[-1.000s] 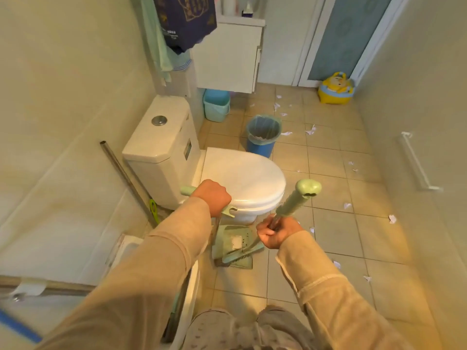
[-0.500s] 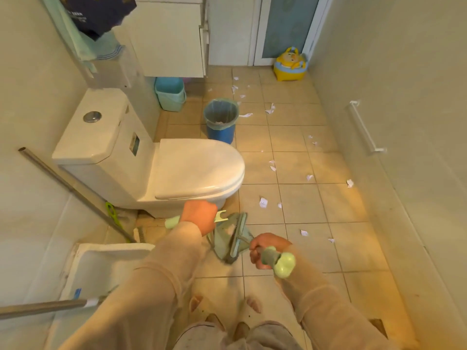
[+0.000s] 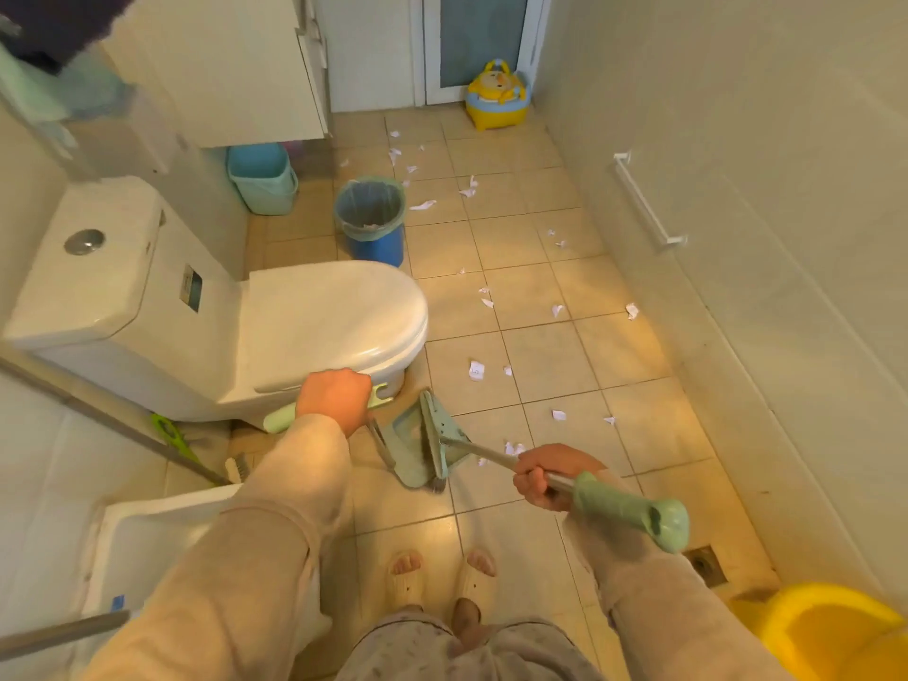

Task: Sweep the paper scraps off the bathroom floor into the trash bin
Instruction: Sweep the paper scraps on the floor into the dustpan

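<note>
My left hand (image 3: 335,399) grips the pale green handle of a green dustpan (image 3: 408,449), whose pan rests on the tiles just in front of the toilet. My right hand (image 3: 543,476) is closed on the metal shaft of a green broom (image 3: 626,513); its brush head (image 3: 435,449) lies against the dustpan. Several white paper scraps (image 3: 476,370) lie scattered over the tan floor tiles, from beside the broom back to the door. The blue trash bin (image 3: 372,219) with a liner stands beyond the toilet bowl.
A white toilet (image 3: 295,326) fills the left side. A teal bucket (image 3: 263,176) sits under the white cabinet. A yellow child's potty (image 3: 497,94) stands by the door, a yellow tub (image 3: 835,631) at bottom right. A floor drain (image 3: 702,565) and my slippered feet (image 3: 442,572) are below.
The view has tilted down and the toilet now sits further left. The broom handle swung down and right, and the brush and dustpan moved right, out from the toilet's base.
</note>
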Available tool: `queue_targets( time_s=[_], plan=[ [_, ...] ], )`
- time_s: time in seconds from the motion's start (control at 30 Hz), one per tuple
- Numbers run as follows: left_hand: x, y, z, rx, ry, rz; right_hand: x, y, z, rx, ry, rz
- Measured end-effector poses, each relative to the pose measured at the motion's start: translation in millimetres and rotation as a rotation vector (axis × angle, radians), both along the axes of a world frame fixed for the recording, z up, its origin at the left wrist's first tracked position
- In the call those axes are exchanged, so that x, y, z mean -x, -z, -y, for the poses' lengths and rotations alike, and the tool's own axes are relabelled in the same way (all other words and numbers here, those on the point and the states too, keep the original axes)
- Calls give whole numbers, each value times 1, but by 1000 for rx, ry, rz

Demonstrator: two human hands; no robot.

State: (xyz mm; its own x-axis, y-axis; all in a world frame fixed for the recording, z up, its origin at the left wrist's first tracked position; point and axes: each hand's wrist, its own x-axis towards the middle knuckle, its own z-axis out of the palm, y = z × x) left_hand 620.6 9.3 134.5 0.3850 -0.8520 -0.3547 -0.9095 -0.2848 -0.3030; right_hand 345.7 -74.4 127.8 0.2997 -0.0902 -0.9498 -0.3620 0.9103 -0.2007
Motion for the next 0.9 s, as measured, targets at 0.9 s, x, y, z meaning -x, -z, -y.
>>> queue_targets(
  time_s=[0.9],
  plan=[
    [13,6,-3,-47,179,-24,18,45,-35,220,-685,-426]
  ],
)
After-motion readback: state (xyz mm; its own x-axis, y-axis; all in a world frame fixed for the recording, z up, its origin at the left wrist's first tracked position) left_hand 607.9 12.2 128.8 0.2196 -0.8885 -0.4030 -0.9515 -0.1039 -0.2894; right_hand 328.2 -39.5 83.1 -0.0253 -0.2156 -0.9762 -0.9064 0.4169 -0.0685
